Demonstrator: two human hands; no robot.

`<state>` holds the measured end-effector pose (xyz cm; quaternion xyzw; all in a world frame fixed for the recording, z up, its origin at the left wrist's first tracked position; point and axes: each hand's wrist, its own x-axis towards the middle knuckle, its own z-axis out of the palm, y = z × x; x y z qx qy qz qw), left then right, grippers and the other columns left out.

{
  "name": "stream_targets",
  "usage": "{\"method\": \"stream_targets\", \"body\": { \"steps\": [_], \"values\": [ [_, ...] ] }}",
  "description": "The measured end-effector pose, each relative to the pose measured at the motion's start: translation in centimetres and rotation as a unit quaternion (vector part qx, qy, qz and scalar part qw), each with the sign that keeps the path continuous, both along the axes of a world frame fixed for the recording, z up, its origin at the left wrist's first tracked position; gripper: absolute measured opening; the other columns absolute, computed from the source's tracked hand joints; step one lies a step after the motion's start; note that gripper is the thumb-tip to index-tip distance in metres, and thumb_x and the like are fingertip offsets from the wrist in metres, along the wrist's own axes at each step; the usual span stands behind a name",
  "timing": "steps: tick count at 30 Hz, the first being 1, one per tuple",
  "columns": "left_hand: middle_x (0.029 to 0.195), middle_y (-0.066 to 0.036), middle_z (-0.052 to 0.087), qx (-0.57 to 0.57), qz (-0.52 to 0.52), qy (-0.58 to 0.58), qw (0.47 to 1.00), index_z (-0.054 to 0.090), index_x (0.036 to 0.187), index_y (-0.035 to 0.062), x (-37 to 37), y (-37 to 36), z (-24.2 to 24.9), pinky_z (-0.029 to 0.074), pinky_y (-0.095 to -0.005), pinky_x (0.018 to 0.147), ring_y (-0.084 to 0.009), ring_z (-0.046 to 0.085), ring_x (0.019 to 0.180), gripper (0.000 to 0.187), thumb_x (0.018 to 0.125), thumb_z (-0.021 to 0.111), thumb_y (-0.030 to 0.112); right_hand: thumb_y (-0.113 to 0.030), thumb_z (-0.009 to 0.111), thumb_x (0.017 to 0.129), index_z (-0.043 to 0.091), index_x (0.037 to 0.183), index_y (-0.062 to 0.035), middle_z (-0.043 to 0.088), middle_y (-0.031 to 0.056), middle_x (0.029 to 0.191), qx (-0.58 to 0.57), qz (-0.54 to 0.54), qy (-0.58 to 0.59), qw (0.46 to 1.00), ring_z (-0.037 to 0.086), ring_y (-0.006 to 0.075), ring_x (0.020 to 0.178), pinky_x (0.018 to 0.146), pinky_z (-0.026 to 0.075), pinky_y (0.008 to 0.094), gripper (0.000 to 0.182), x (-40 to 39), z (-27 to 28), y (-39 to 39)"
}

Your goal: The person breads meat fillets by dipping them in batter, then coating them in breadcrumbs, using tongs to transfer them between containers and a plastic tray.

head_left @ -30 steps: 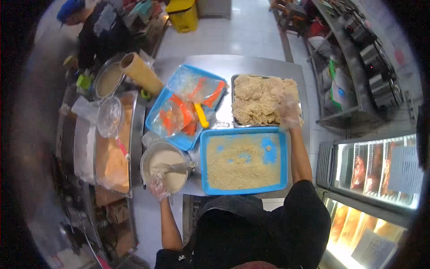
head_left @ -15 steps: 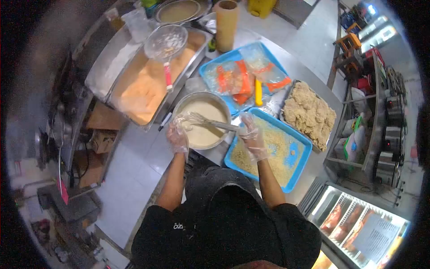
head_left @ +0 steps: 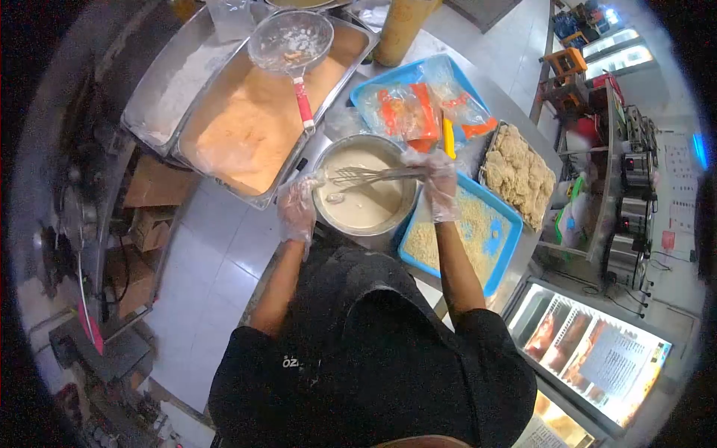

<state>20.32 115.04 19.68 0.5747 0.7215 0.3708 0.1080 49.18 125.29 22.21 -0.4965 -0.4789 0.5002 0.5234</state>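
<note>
A round metal bowl (head_left: 323, 211) of pale, runny batter (head_left: 373, 205) stands in front of me. My right hand (head_left: 435, 183), in a clear plastic glove, is closed around the handle of a wire whisk (head_left: 366, 176). The whisk lies nearly level across the bowl, its wires at or just over the batter, pointing left. My left hand (head_left: 297, 209), gloved too, grips the bowl's left rim, its fingertips partly blurred. Beside the bowl on the right, below my right wrist, is a blue tray (head_left: 508, 257) of pale crumbs (head_left: 467, 228).
A deep steel pan (head_left: 261, 200) of orange powder, with a strainer (head_left: 291, 41) across it, adjoins a pan of white flour (head_left: 164, 97). Behind the bowl, another blue tray (head_left: 366, 93) holds plastic bags and a yellow-handled tool (head_left: 449, 138). A lumpy, breaded heap (head_left: 515, 172) fills a tray at right.
The whole view has shifted, so the bowl and trays appear further right and higher. The whisk wires are now further from my left hand, which has moved outward at the bowl's left rim.
</note>
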Motion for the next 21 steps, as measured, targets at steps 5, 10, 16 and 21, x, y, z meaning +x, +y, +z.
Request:
{"method": "stream_targets", "body": {
  "steps": [5, 10, 16, 21],
  "values": [
    [0.098, -0.008, 0.062, -0.034, -0.04, 0.044, 0.998, 0.062, 0.095, 0.0103, -0.6, 1.2, 2.8, 0.043, -0.0362, 0.08, -0.0274, 0.056, 0.084, 0.023, 0.086, 0.042, 0.017, -0.039, 0.052, 0.086, 0.058, 0.077, -0.0034, 0.059, 0.0031, 0.063, -0.042, -0.09, -0.087, 0.991, 0.053, 0.0102, 0.051, 0.044, 0.041, 0.0248, 0.037, -1.0, 3.7, -0.4],
    [0.097, -0.007, 0.061, 0.002, -0.168, 0.012, 0.986, 0.061, 0.094, 0.0134, -1.3, 2.1, 2.2, 0.044, -0.0379, 0.077, -0.0239, 0.057, 0.083, 0.02, 0.08, 0.048, 0.02, -0.044, 0.05, 0.086, 0.057, 0.075, -0.0046, 0.061, 0.0057, 0.065, -0.161, -0.062, -0.034, 0.984, 0.055, 0.0126, 0.049, 0.044, 0.043, 0.0247, 0.042, -0.2, 2.5, -1.3],
    [0.085, -0.014, 0.062, -0.167, -0.268, -0.039, 0.948, 0.063, 0.087, 0.0076, -1.2, 3.1, 4.9, 0.047, -0.0404, 0.069, -0.0291, 0.06, 0.077, 0.021, 0.079, 0.049, 0.021, -0.045, 0.047, 0.087, 0.052, 0.068, -0.0042, 0.061, 0.0127, 0.063, -0.172, -0.147, 0.062, 0.972, 0.058, 0.0179, 0.048, 0.041, 0.047, 0.0288, 0.045, 0.9, 2.2, -4.2],
    [0.093, -0.021, 0.06, -0.33, -0.341, 0.149, 0.868, 0.065, 0.082, 0.0047, 0.1, 4.0, 5.7, 0.048, -0.0396, 0.072, -0.0312, 0.06, 0.083, 0.019, 0.075, 0.05, 0.015, -0.046, 0.047, 0.086, 0.051, 0.07, -0.0026, 0.059, 0.0134, 0.064, -0.192, -0.152, 0.089, 0.965, 0.062, 0.0256, 0.058, 0.052, 0.053, 0.0338, 0.046, 2.2, 1.8, -6.2]
  ]
}}
